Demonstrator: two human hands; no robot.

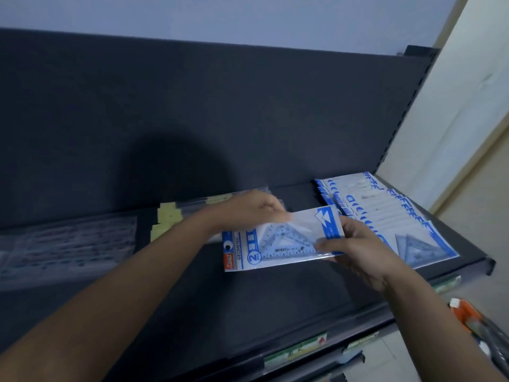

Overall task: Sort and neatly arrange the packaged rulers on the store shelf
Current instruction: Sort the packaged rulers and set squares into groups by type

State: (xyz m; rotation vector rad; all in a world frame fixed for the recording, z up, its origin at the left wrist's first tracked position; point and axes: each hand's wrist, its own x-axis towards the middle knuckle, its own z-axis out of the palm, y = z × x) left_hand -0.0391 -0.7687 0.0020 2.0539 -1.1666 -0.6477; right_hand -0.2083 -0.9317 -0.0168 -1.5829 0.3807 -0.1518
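Both my hands hold one blue-and-white set-square pack (278, 241) just above the dark shelf (248, 304). My left hand (248, 213) pinches its far long edge, fingers curled over the top. My right hand (358, 252) grips the pack's right end, thumb on its front. To the right, several matching packs (391, 213) lie in an overlapping row along the shelf's right end. Behind my left hand lie clear long-ruler packs with yellow header cards (168, 219). More clear ruler packs (66, 244) lie at the left, blurred.
The shelf's dark back panel (192, 114) rises behind everything. A cream wall (454, 119) stands right of the shelf end. Price labels (297, 348) line the front edge. Orange-capped items (465, 315) sit lower right.
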